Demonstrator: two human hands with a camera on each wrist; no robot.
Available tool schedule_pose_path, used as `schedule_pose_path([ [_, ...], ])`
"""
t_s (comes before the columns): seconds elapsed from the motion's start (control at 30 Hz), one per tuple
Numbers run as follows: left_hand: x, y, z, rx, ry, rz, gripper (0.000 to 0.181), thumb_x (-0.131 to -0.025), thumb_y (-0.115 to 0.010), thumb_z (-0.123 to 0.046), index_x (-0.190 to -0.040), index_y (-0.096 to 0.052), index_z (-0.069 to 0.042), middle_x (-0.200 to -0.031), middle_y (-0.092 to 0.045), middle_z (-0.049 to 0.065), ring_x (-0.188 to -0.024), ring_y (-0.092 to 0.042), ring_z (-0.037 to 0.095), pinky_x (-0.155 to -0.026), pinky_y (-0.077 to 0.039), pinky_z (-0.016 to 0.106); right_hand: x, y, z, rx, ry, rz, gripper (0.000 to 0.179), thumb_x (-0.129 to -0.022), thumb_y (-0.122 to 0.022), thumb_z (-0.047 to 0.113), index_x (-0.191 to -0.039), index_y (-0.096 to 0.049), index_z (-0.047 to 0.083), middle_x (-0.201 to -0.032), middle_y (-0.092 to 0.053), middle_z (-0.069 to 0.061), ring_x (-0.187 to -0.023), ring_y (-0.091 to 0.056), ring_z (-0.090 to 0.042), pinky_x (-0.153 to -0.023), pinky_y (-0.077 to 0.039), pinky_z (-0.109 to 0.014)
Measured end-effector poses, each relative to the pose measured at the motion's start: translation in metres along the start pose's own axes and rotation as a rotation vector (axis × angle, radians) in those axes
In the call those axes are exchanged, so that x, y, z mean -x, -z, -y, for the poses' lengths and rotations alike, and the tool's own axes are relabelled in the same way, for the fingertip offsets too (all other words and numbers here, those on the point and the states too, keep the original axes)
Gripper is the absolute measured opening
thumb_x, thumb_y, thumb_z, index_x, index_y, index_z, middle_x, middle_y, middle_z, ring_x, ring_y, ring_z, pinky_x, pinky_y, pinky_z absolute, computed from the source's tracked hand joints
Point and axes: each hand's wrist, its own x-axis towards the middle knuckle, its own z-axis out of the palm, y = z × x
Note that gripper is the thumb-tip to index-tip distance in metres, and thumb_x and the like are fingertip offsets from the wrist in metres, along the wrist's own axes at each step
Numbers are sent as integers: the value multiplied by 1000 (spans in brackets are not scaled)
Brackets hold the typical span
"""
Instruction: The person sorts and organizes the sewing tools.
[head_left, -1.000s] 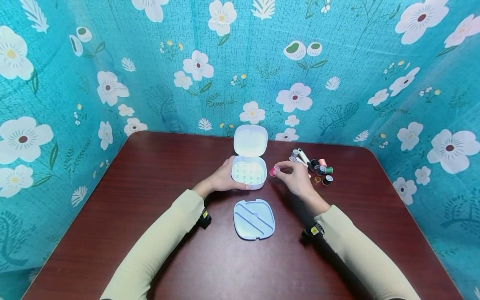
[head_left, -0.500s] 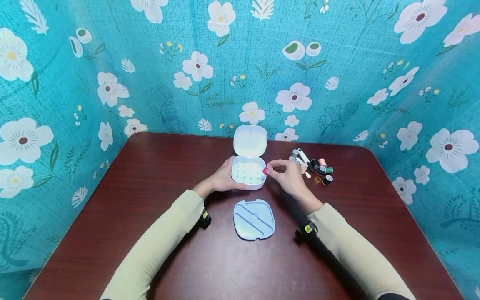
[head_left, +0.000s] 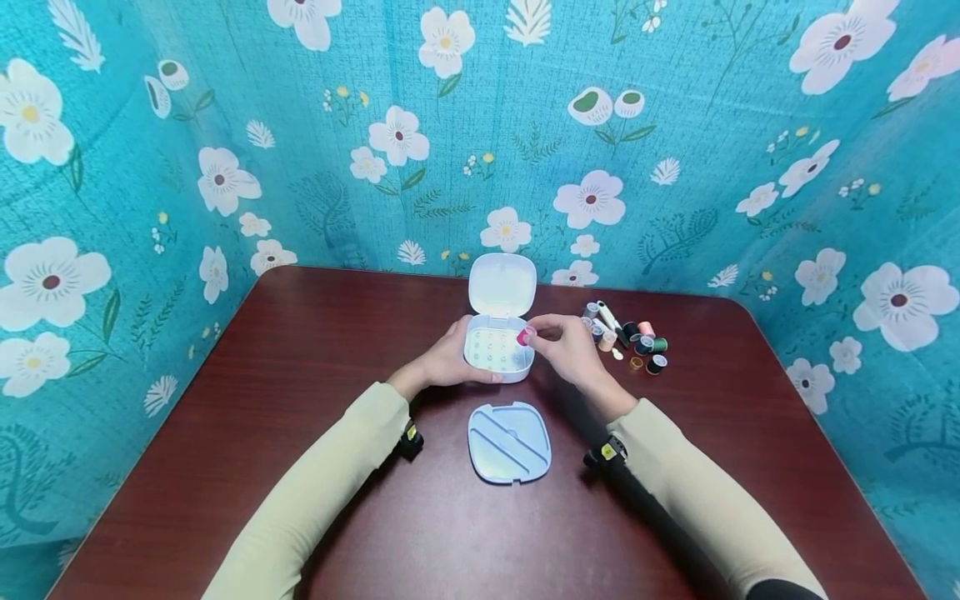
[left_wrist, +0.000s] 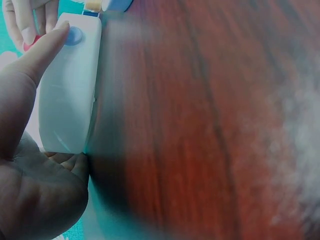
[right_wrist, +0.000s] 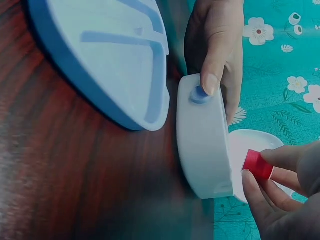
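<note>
A white sewing box (head_left: pixel 516 377) stands with its lid (head_left: pixel 502 285) raised, showing rows of small pegs inside. My left hand (head_left: pixel 447 358) grips it from the left, with the thumb near the blue button (right_wrist: pixel 200 95) on its front. Over the right side of the box, my right hand (head_left: pixel 573 352) pinches a red thread spool (right_wrist: pixel 258 165) between thumb and fingers. The spool looks held above the pegs; whether it touches one cannot be told. In the left wrist view only a red edge of the spool (left_wrist: pixel 31 44) shows.
A pale blue tray (head_left: pixel 510 442) with diagonal ridges lies flat in front of the box. To the right is a loose group with a black spool (head_left: pixel 656 364), a green spool (head_left: pixel 659 344), a white pen-like tool (head_left: pixel 607 315) and a yellow ring (head_left: pixel 636 363).
My right hand has moved left with the red spool, from beside the box to over its right side. The left hand has kept its grip on the box.
</note>
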Motion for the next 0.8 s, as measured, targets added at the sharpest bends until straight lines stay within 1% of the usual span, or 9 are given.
schedule_pose_path([
  [0.2,0,-1,0,-3,2,-4,111,-71,-94,-40,-152,-27,-4,-141,-42,16,-123,-46,28,-105,-40,45,-6,-6,6,42,30,12,24,-92,-76,7,-114,-74,-2,-102,-77,-14,-94,-73,-27,-82,-57,-40],
  [0.4,-1,-1,3,-11,-10,-4,111,-71,-94,-42,-151,-27,-4,-141,-43,16,-123,-46,28,-105,-41,44,-12,-12,9,94,81,1,21,-90,-77,7,-111,-76,1,-100,-77,-12,-91,-74,-25,-81,-58,-42],
  [0.57,-1,-2,3,-12,-16,0,112,-70,-95,-42,-151,-28,-5,-140,-43,15,-123,-47,27,-104,-41,43,-16,-16,10,103,103,7,20,-89,-78,5,-109,-76,2,-102,-77,-12,-92,-74,-25,-83,-58,-43],
  [0.7,-2,-2,3,-22,-17,-2,110,-71,-94,-42,-150,-28,-6,-140,-43,15,-123,-47,27,-103,-42,42,-21,-18,11,106,122,31,21,-90,-78,4,-110,-75,0,-104,-76,-13,-93,-74,-26,-84,-59,-42],
  [0.8,-1,-1,2,-21,-19,-8,110,-71,-94,-42,-150,-28,-5,-139,-44,16,-123,-47,28,-104,-42,43,-26,-20,13,145,162,78,22,-90,-76,3,-111,-75,-2,-106,-75,-14,-96,-73,-27,-84,-59,-42],
])
